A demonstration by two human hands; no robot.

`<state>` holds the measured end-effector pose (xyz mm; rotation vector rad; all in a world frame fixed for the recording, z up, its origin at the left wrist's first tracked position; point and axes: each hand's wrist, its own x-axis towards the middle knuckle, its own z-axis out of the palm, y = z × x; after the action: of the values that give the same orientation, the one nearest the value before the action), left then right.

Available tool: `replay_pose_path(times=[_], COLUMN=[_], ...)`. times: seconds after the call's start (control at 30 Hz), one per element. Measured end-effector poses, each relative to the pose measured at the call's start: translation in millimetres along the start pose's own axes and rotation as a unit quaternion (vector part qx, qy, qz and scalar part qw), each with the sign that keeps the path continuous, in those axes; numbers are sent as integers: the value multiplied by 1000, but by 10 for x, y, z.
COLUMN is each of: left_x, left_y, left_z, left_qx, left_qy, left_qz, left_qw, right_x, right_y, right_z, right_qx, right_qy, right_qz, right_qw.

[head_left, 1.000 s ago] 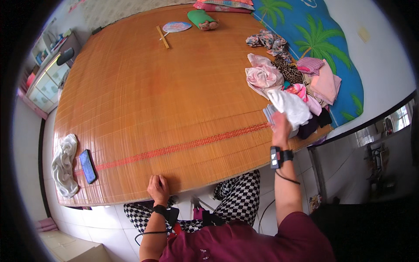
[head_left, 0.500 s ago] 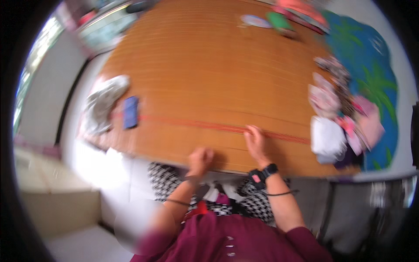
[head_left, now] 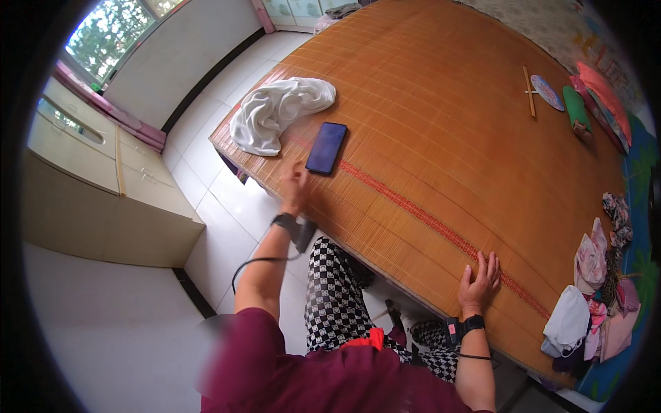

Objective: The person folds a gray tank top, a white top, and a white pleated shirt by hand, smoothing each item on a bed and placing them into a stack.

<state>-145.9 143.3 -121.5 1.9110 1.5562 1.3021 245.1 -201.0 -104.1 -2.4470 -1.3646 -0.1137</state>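
A dark smartphone (head_left: 326, 148) lies flat on the woven mat (head_left: 427, 138) that covers the bed. Beside its near left corner is my left hand (head_left: 295, 184), slightly blurred, its fingers loosely bent and nothing seen in them. I cannot tell whether a fingertip touches the phone. My right hand (head_left: 480, 282) rests on the mat over the red woven stripe, open with the fingers apart. Just beyond the phone sits a crumpled white cloth (head_left: 279, 113) at the bed's left edge.
Several folded clothes (head_left: 592, 316) are piled at the right side. Farther off lie a round hand fan (head_left: 547, 93), a green roll-shaped pillow (head_left: 576, 110) and a coral pillow (head_left: 606, 100). Pale cabinets (head_left: 96, 158) stand left, across the tiled floor (head_left: 227, 199).
The view has swung left. My left hand has moved outward to the phone; my right hand now has its fingers spread on the mat. The cloth and phone still lie there.
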Motion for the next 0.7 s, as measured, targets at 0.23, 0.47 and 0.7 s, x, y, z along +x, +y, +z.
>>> replay_pose_path(times=[0.23, 0.47, 0.7], left_x=[632, 957, 1771], left_y=[-839, -982, -856], left_z=[-377, -268, -301], left_qx=[248, 322, -61], left_qy=[-23, -8, 148], left_qz=[48, -102, -38], left_qw=[967, 941, 986], right_x=[20, 28, 66], right_y=[-17, -50, -98], right_z=[-5, -111, -53], right_qx=[0, -27, 21], right_qy=[-17, -23, -16], right_qz=[9, 32, 11], right_qw=[1000, 999, 1000])
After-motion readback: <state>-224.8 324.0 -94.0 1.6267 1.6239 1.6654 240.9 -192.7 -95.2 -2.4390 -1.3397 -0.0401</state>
